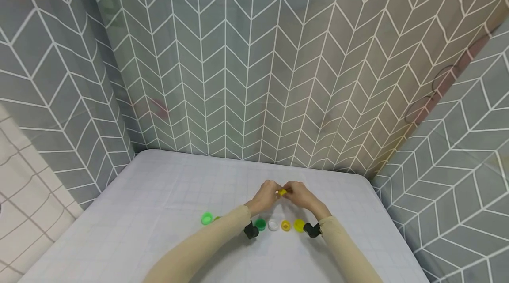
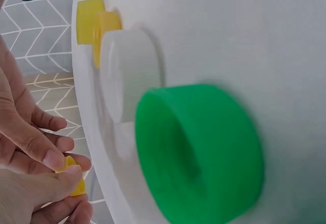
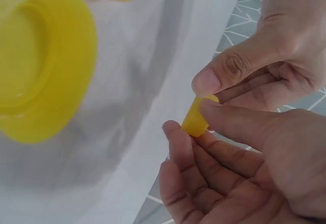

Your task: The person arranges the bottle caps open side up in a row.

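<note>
Over the far middle of the table, both hands meet at a small yellow plastic piece [image 1: 282, 192]. My left hand [image 1: 265, 195] pinches one end of it between thumb and fingers. On the other end, the thumb and index finger of my right hand [image 3: 239, 168] pinch it, the remaining fingers loosely bent. Fingertips cover part of the piece, so I cannot tell its full shape. Nearer than the hands lies a row of round plastic caps: green [image 2: 204, 147], white [image 2: 132, 74], orange-yellow [image 1: 285, 225] and bright yellow [image 3: 66, 66].
A light green cap [image 1: 207, 218] lies farther left, with a yellow-green cap [image 1: 217, 218] partly hidden behind the left sleeve. White cloth covers the table [image 1: 175, 186]. Grey patterned curtains [image 1: 246, 75] stand behind and beside it. Black wrist cameras [image 1: 312, 230] hang close over the caps.
</note>
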`<state>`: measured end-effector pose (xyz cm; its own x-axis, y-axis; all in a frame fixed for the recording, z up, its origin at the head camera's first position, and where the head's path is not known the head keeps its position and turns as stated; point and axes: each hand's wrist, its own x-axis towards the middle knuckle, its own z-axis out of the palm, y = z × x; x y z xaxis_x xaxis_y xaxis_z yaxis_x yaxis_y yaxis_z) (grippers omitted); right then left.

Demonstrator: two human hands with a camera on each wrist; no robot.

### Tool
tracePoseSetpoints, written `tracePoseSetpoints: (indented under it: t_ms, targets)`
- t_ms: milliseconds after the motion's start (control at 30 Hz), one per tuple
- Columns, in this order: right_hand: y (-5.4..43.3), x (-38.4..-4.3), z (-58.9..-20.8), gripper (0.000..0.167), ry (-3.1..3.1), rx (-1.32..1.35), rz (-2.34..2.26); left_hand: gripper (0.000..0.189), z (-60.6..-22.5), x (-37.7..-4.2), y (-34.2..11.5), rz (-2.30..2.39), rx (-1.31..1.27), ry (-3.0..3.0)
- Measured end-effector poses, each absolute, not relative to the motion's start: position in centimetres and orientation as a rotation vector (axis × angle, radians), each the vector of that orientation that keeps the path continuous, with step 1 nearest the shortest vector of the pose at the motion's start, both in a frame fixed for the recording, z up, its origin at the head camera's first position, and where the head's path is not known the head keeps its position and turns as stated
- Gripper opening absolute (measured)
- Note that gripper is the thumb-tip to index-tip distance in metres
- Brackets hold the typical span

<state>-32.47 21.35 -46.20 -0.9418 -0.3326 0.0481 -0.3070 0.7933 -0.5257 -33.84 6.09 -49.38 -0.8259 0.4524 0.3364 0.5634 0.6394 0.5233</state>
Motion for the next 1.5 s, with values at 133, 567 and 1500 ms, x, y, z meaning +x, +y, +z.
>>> tracePoseSetpoints:
  t_ms: [133,567,1500]
  targets:
    - [21.6,-32.3,-46.1,0.018,2.941,-0.565,-0.854,0.022,-49.0,-33.8,6.0,-0.964,-0.846,-2.697]
    - [22.7,-31.9,-45.7,0.020,2.941,-0.716,-0.905,0.014,-48.5,-33.5,6.1,-1.101,-0.854,-2.692]
    - [28.3,-26.7,-42.0,0.016,2.870,-0.694,-0.882,0.016,-46.5,-29.0,9.9,-1.211,-0.980,-2.684]
